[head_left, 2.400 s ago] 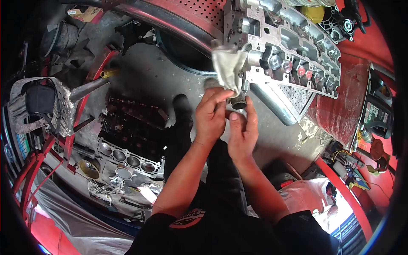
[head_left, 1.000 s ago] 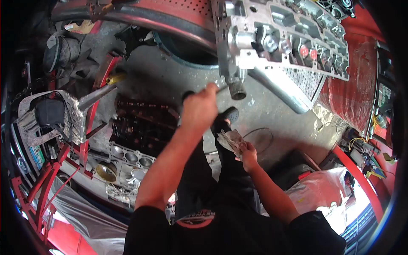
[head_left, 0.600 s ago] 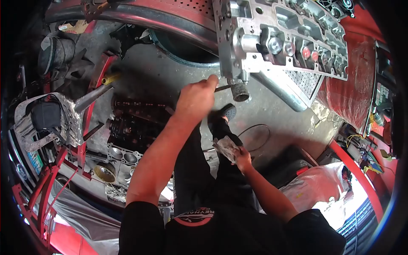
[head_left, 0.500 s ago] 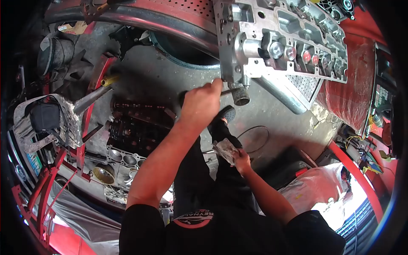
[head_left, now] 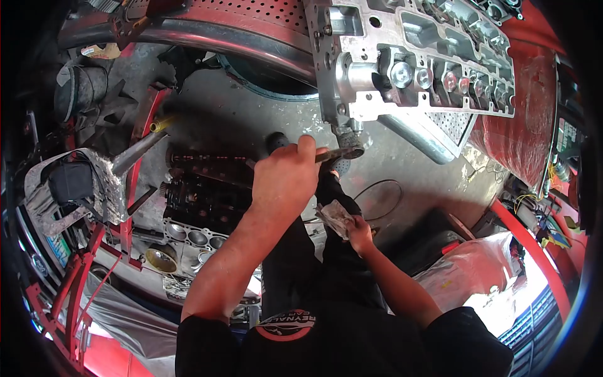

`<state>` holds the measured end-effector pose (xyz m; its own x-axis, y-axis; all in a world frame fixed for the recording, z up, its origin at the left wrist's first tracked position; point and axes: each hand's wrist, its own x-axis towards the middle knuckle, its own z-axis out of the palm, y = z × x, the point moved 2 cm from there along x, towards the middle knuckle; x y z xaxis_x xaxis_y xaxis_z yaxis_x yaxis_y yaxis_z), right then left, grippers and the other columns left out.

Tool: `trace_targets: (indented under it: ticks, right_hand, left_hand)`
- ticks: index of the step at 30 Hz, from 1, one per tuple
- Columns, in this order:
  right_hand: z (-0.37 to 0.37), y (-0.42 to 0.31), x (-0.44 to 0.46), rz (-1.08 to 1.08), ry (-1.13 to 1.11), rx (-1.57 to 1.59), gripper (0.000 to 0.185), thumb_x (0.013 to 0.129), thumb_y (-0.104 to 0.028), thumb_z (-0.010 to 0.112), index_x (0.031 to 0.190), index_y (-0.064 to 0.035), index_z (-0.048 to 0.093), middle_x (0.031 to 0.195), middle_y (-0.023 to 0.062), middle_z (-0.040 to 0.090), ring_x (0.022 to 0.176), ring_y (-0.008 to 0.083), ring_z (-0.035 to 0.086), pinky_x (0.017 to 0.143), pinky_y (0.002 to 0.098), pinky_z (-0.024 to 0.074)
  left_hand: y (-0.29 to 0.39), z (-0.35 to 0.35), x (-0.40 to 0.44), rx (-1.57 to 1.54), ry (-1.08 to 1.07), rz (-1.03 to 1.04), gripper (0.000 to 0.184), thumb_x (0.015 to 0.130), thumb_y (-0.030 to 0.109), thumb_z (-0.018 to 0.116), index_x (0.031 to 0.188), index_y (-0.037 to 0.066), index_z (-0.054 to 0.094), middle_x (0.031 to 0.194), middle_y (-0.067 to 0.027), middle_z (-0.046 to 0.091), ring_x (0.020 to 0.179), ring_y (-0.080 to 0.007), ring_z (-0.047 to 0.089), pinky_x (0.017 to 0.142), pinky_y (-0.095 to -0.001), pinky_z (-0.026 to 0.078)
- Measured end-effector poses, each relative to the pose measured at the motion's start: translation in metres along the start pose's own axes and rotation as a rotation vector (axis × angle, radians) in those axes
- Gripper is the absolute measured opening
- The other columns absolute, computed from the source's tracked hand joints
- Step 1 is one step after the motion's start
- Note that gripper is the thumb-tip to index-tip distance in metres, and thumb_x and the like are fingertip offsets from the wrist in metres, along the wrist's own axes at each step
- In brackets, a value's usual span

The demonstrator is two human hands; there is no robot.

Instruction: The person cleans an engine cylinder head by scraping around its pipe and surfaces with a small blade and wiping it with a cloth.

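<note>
The metal cylinder head (head_left: pixel 402 69) lies at the upper right, with a dark, crusted pipe stub (head_left: pixel 347 135) hanging from its near left end. My left hand (head_left: pixel 286 176) is closed around a narrow, flat-looking metal tool (head_left: pixel 339 154), whose exact kind I cannot make out. The tool's far end overlaps the mouth of the stub; whether it touches or enters is unclear. Lower and to the right, in front of my leg, my right hand (head_left: pixel 359 235) grips a crumpled greyish rag (head_left: pixel 336 217).
A dark engine block (head_left: pixel 198 207) sits on the floor at left, near a red stand (head_left: pixel 141 144) and a worn seat (head_left: pixel 72 182). A red perforated panel (head_left: pixel 251 16) runs behind. A thin loop of cable (head_left: pixel 399 201) lies on the floor to the right.
My left hand has moved down and slightly left, and the tool now shows across the stub's mouth. My right hand with the rag has hardly moved. The view has shifted slightly.
</note>
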<state>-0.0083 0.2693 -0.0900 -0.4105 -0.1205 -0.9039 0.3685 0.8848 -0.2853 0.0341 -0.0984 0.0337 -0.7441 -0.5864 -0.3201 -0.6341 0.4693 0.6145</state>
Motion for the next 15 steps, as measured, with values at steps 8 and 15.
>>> trace_targets:
  ticks: [8, 15]
  right_hand:
    - [-0.003, 0.019, 0.002, 0.036, -0.032, 0.063, 0.029, 0.097, -0.026, 0.060, 0.114, -0.0025, 0.061, 0.089, 0.0068, 0.065, 0.072, 0.0148, 0.064, 0.054, 0.0323, 0.0575]
    - [0.000, -0.001, -0.010, 0.057, 0.002, 0.048, 0.027, 0.095, -0.022, 0.060, 0.110, 0.0004, 0.063, 0.088, 0.0081, 0.064, 0.072, 0.0166, 0.064, 0.054, 0.0333, 0.0591]
  left_hand:
    - [-0.011, 0.014, 0.021, 0.210, 0.036, 0.028, 0.011, 0.091, 0.015, 0.056, 0.088, 0.004, 0.055, 0.062, -0.0105, 0.066, 0.059, -0.0276, 0.070, 0.052, -0.0388, 0.056]
    - [-0.015, 0.010, 0.029, 0.321, -0.047, -0.060, 0.018, 0.098, 0.021, 0.053, 0.091, 0.005, 0.054, 0.065, -0.0144, 0.067, 0.061, -0.0334, 0.070, 0.053, -0.0442, 0.055]
